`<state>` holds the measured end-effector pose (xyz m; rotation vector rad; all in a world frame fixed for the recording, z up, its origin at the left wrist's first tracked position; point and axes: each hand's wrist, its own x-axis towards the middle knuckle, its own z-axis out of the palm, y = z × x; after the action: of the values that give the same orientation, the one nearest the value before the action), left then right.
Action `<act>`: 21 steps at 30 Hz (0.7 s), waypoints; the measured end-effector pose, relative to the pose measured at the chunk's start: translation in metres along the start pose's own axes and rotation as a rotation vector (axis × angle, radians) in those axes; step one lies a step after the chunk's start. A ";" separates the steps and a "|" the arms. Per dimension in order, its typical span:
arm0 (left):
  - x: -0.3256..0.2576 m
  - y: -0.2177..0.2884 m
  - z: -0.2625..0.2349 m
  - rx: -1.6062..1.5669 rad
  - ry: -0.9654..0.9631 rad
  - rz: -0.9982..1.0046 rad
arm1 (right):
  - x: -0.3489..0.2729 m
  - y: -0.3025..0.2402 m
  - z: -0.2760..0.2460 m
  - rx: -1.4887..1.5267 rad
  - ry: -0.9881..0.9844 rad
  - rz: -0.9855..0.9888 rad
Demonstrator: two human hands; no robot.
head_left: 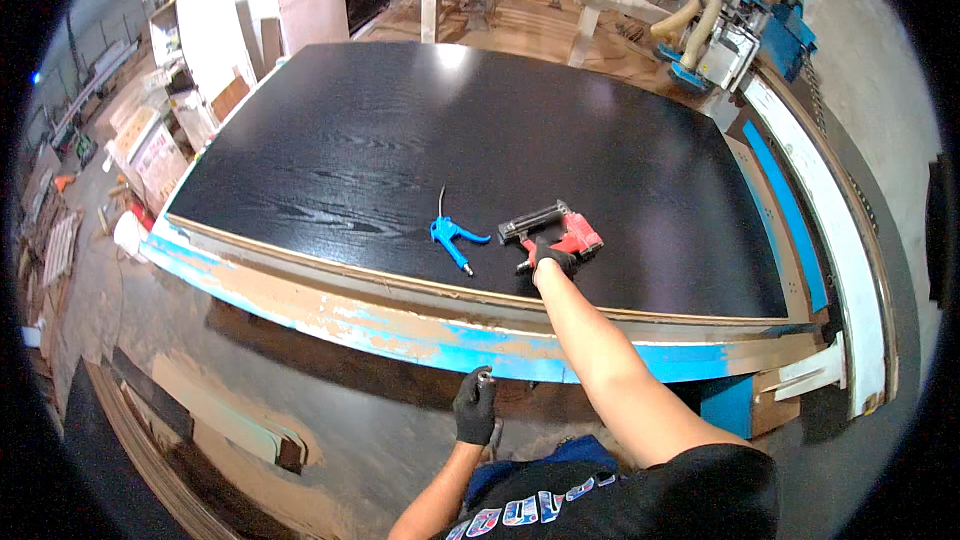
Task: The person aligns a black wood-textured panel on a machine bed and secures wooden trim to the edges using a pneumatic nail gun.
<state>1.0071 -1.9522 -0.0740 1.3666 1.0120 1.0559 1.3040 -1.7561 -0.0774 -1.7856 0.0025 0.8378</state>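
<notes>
My right hand (556, 259), in a dark glove, is closed round the handle of a red and black pneumatic nail gun (582, 237). The nail gun lies on its side on a large black wood-grain panel (400, 130). Just left of it rests a blue air blow gun (447, 232) with a thin bent nozzle. Below the table's front edge, my gloved left hand (475, 412) is closed on a metal air hose coupler (485, 377). A short piece of hose seems to hang beneath that hand.
The panel lies on a machine table with a worn blue front rail (350, 329). A blue machine head (735, 30) with thick hoses stands at the far right, by a white side rail (845, 210). Stacked boards (140, 450) stand on the floor at lower left.
</notes>
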 end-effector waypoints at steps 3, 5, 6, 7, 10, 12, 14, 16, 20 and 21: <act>-0.006 -0.001 0.009 0.034 -0.043 0.036 | 0.009 -0.012 -0.012 0.068 -0.058 0.021; -0.012 -0.004 0.017 0.068 -0.062 0.015 | 0.013 -0.004 -0.022 0.091 -0.040 0.007; -0.014 0.001 0.021 0.053 -0.089 -0.014 | 0.014 0.001 -0.032 0.123 -0.021 -0.013; -0.015 0.001 0.030 0.056 -0.117 0.001 | 0.018 0.008 -0.049 0.159 0.014 -0.042; -0.020 0.014 0.068 0.013 -0.269 -0.036 | 0.017 0.030 -0.120 0.492 -0.053 -0.208; -0.020 0.018 0.090 0.040 -0.348 -0.009 | -0.009 0.035 -0.161 0.631 -0.148 -0.323; -0.025 0.034 0.118 0.067 -0.423 0.103 | -0.059 0.011 -0.209 0.617 -0.118 -0.435; -0.037 0.045 0.163 0.008 -0.519 0.114 | -0.083 -0.004 -0.279 0.637 -0.096 -0.508; -0.071 0.047 0.264 -0.051 -0.749 0.120 | -0.117 -0.043 -0.411 0.603 -0.161 -0.721; -0.088 0.057 0.291 -0.164 -0.785 0.075 | -0.133 -0.050 -0.442 0.627 -0.168 -0.711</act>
<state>1.2688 -2.1109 -0.0287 1.5015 0.2885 0.5431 1.4598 -2.1566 0.0971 -1.0034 -0.4123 0.3937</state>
